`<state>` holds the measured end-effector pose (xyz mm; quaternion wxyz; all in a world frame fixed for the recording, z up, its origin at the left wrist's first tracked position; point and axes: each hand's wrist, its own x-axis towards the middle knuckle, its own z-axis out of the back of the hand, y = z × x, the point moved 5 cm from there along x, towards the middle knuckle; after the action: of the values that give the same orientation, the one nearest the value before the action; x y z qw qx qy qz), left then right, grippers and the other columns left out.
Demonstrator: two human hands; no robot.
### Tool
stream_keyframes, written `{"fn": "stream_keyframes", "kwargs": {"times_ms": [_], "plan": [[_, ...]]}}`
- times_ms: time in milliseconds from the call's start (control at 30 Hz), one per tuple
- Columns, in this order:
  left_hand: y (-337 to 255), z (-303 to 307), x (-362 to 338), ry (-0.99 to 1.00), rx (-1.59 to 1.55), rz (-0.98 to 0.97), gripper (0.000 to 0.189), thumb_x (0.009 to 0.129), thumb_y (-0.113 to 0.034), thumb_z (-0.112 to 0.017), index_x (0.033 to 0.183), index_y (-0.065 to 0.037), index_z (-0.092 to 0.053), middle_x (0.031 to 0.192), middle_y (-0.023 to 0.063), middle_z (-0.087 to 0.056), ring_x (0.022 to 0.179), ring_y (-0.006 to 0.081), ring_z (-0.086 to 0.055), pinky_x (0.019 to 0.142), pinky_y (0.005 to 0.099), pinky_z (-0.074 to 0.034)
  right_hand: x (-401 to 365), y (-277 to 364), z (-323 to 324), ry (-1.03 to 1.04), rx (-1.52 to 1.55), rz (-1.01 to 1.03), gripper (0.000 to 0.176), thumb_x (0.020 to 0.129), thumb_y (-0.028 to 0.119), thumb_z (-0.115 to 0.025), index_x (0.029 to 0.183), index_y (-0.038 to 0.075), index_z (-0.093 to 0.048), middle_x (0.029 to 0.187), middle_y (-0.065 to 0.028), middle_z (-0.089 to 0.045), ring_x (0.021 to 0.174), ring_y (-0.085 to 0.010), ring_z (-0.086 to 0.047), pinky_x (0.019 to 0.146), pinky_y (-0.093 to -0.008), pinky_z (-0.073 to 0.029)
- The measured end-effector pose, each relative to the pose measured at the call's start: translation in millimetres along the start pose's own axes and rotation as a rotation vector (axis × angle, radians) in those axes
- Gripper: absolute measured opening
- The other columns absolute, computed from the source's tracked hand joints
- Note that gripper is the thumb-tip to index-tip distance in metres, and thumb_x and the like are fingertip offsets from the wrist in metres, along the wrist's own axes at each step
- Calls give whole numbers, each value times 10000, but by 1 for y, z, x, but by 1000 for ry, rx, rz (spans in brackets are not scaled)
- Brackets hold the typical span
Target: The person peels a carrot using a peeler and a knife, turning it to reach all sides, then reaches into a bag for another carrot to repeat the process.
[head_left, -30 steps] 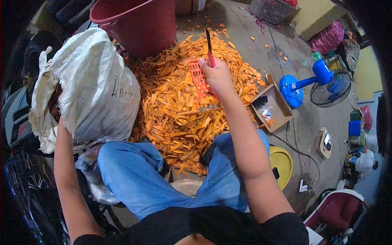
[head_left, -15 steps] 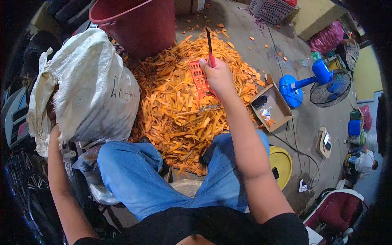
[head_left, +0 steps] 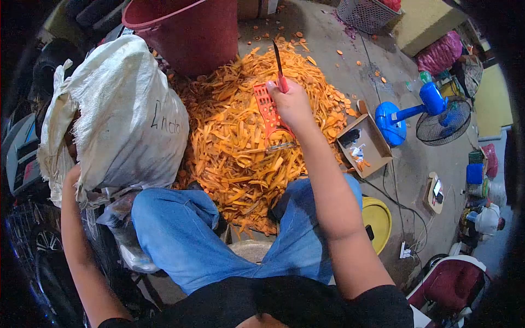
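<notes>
My right hand [head_left: 292, 104] is closed around a red-handled knife [head_left: 278, 65], its dark blade pointing up, and an orange-red peeler [head_left: 268, 112] with a wide metal blade at its lower end. Both are over a large heap of orange peelings [head_left: 235, 147] in front of my knees. At the left, my left hand [head_left: 73, 174] reaches into the torn opening of a white woven sack [head_left: 126, 109] with dark writing on it. The sack's cloth and shadow hide most of its fingers, so what they hold cannot be seen.
Behind the heap stands a red tub [head_left: 188, 35]. To the right are an open cardboard box [head_left: 374, 145], a blue fan [head_left: 432, 101], a yellow lid [head_left: 376, 224] and cables. A perforated basket [head_left: 366, 15] is at the back; a person [head_left: 486, 218] is far right.
The camera view has shifted slightly. My left hand has moved up a little at the sack's opening. My right hand keeps the knife and peeler in nearly the same place.
</notes>
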<state>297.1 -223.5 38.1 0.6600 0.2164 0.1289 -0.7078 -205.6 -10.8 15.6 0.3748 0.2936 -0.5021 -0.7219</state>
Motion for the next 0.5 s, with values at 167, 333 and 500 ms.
{"fn": "stream_keyframes", "kwargs": {"times_ms": [167, 333, 500], "plan": [[-4, 3, 5, -2, 15, -7, 334, 653, -96, -568, 939, 57, -488, 821, 134, -561, 741, 178, -537, 657, 260, -429, -3, 4, 0, -13, -89, -8, 259, 777, 245, -481, 705, -3, -499, 566, -102, -486, 519, -196, -435, 540, -299, -372], [-8, 8, 9, -29, 12, -26, 337, 650, -91, -573, 939, 58, -487, 822, 129, -562, 740, 169, -537, 656, 252, -430, 2, -4, -3, -4, -8, -11, 263, 778, 251, -479, 707, -2, -497, 564, -99, -483, 519, -198, -434, 539, -299, -371], [-2, 33, 1, -78, -139, -77, 340, 647, -87, -579, 939, 60, -487, 824, 125, -562, 739, 160, -537, 654, 244, -431, 3, -7, -2, -18, -11, 12, 258, 778, 245, -475, 706, -2, -496, 560, -94, -478, 515, -180, -429, 528, -300, -366]]}}
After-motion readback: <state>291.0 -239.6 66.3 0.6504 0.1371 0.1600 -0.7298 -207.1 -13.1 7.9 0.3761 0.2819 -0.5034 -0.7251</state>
